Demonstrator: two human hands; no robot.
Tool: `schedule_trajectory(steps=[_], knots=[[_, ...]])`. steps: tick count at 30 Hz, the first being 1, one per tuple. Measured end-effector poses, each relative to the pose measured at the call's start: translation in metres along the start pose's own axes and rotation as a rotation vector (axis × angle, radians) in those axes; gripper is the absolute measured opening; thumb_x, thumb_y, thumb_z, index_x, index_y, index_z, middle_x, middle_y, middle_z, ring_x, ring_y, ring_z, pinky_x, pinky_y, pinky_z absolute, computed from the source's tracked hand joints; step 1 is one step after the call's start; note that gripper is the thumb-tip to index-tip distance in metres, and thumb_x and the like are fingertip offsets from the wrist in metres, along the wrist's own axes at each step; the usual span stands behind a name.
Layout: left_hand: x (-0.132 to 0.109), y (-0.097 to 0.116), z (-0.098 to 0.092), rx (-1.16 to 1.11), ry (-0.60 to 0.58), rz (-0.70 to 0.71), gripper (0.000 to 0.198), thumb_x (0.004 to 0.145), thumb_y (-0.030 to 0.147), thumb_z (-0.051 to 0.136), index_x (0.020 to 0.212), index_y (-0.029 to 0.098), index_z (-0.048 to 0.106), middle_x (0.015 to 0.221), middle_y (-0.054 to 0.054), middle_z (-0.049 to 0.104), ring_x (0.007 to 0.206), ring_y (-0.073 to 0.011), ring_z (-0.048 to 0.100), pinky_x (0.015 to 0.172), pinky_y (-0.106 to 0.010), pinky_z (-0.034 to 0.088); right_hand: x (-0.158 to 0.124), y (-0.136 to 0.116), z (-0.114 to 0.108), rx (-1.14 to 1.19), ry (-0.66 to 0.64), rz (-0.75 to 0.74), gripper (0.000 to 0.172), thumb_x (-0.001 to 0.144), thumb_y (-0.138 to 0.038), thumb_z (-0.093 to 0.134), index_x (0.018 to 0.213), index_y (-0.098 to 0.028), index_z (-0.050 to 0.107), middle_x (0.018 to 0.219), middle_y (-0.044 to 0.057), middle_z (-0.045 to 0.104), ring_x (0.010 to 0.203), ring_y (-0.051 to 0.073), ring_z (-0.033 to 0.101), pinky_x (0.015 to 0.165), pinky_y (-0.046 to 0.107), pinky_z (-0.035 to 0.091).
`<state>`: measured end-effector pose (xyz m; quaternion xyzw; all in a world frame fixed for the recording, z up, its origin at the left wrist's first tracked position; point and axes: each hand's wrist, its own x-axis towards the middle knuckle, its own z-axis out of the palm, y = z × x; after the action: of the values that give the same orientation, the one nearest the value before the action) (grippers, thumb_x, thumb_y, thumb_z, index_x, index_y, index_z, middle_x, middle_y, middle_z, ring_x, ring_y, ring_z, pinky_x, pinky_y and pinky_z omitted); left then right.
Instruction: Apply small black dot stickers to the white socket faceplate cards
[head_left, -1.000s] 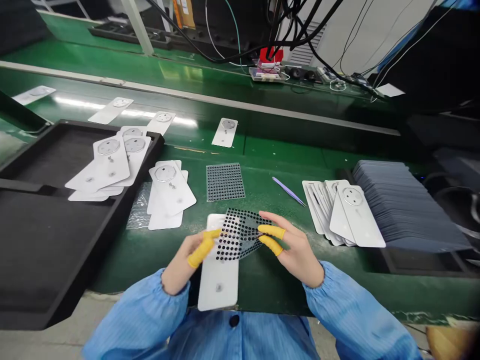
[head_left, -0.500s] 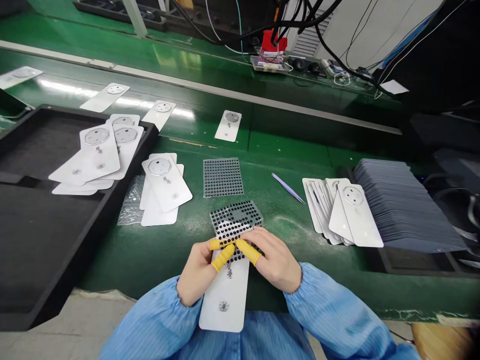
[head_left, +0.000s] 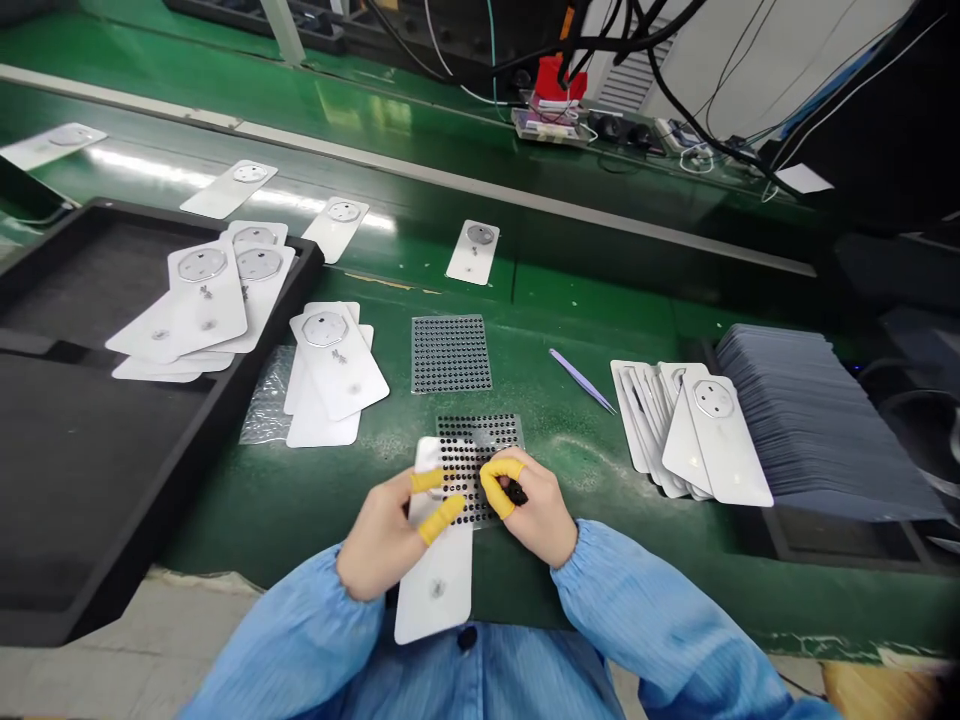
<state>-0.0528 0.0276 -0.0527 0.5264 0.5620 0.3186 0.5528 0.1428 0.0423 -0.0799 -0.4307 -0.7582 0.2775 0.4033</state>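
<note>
My left hand [head_left: 382, 535], with yellow finger cots on thumb and index finger, grips the left side of a white panel [head_left: 435, 580]. Its thumb and index finger lie apart over the panel's face. A clear sheet of black round dots [head_left: 480, 430] overlaps the panel's upper right part. At this sheet's right side my right hand [head_left: 536, 505], also in yellow finger cots, is curled in a pinch; black bits show inside its bent fingers. Just beyond lies a second dotted sheet [head_left: 451, 355]. Purple tweezers [head_left: 583, 381] rest to the right.
A black tray [head_left: 67, 500] with overlapping white panels [head_left: 206, 305] stands at left. Another small stack [head_left: 337, 375] lies beside it, partly over clear plastic. At right are fanned panels [head_left: 712, 430] and a long row of dark sheets [head_left: 817, 420]. Single panels [head_left: 472, 252] lie farther back.
The white panel has shifted left under the dotted sheet, and its upper end now shows. My hands have moved apart; the right fingers have curled in at the sheet's right side.
</note>
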Motion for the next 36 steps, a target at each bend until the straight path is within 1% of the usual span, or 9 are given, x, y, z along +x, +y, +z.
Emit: schedule_trajectory(steps=[4,7,9,11,13,17,23,30,36], knots=[[-0.021,0.006,-0.038,-0.183,0.346,0.010,0.064,0.078,0.033,0.069,0.134,0.015,0.046,0.097,-0.010,0.074,0.079,-0.0218,0.070,0.065,-0.027,0.058,0.000,0.001,-0.004,0.021,0.000,-0.040,0.014,0.086,-0.013,0.053,0.094,-0.019,0.063,0.087,0.006,0.064,0.079,0.015,0.061,0.067,0.028,0.054],[-0.038,0.019,-0.039,-0.278,0.499,0.076,0.085,0.078,0.029,0.070,0.147,0.026,0.020,0.091,-0.004,0.075,0.073,-0.0213,0.071,0.059,-0.028,0.060,0.006,-0.007,-0.013,0.057,0.096,-0.105,0.020,0.081,-0.009,0.060,0.097,-0.021,0.063,0.087,0.005,0.065,0.082,0.016,0.064,0.078,0.035,0.057],[-0.043,0.028,-0.025,-0.262,0.450,0.088,0.063,0.079,0.027,0.068,0.137,0.026,0.043,0.084,-0.002,0.076,0.067,-0.0210,0.071,0.055,-0.028,0.060,0.011,-0.022,-0.022,0.050,0.180,-0.138,0.026,0.078,-0.006,0.063,0.097,-0.023,0.063,0.084,0.003,0.065,0.077,0.016,0.064,0.082,0.040,0.057],[-0.043,0.035,-0.007,-0.159,0.379,0.132,0.031,0.079,0.025,0.068,0.110,0.022,0.066,0.079,-0.002,0.076,0.063,-0.0194,0.070,0.056,-0.026,0.059,0.014,-0.043,-0.031,-0.013,0.223,-0.161,0.031,0.078,-0.005,0.062,0.100,-0.026,0.063,0.081,0.002,0.065,0.071,0.015,0.063,0.082,0.041,0.058],[-0.043,0.038,0.010,-0.024,0.343,0.214,0.015,0.075,0.021,0.070,0.090,0.021,0.072,0.074,0.000,0.075,0.059,-0.0179,0.069,0.056,-0.026,0.058,0.013,-0.062,-0.037,-0.092,0.192,-0.181,0.035,0.079,-0.007,0.061,0.107,-0.027,0.062,0.082,0.001,0.068,0.070,0.015,0.064,0.085,0.042,0.058],[-0.048,0.036,0.029,0.155,0.386,0.313,0.017,0.066,0.020,0.074,0.082,0.025,0.073,0.066,0.001,0.073,0.053,-0.0194,0.066,0.047,-0.028,0.053,0.005,-0.079,-0.037,-0.140,0.085,-0.146,0.041,0.084,-0.012,0.057,0.122,-0.028,0.056,0.094,0.002,0.071,0.077,0.019,0.067,0.095,0.046,0.053],[-0.054,0.034,0.037,0.231,0.498,0.406,0.025,0.068,0.021,0.071,0.091,0.030,0.071,0.064,0.003,0.071,0.051,-0.0190,0.064,0.047,-0.030,0.051,-0.002,-0.076,-0.035,-0.214,0.122,-0.173,0.046,0.088,-0.014,0.048,0.132,-0.027,0.049,0.104,0.003,0.070,0.084,0.020,0.067,0.100,0.046,0.049],[-0.049,0.048,0.034,0.322,0.501,0.513,0.016,0.072,0.021,0.067,0.086,0.029,0.065,0.060,0.005,0.069,0.043,-0.0139,0.060,0.045,-0.025,0.050,-0.008,-0.077,-0.025,-0.382,0.185,-0.266,0.030,0.086,-0.020,0.049,0.114,-0.023,0.061,0.109,0.009,0.067,0.099,0.025,0.064,0.099,0.051,0.047],[-0.047,0.055,0.037,0.353,0.502,0.577,0.024,0.073,0.006,0.057,0.089,0.023,0.059,0.061,0.003,0.067,0.045,-0.0107,0.059,0.044,-0.020,0.049,-0.006,-0.077,-0.022,-0.408,0.248,-0.273,0.024,0.090,-0.021,0.045,0.108,-0.021,0.061,0.115,0.009,0.062,0.105,0.023,0.061,0.095,0.049,0.049]])
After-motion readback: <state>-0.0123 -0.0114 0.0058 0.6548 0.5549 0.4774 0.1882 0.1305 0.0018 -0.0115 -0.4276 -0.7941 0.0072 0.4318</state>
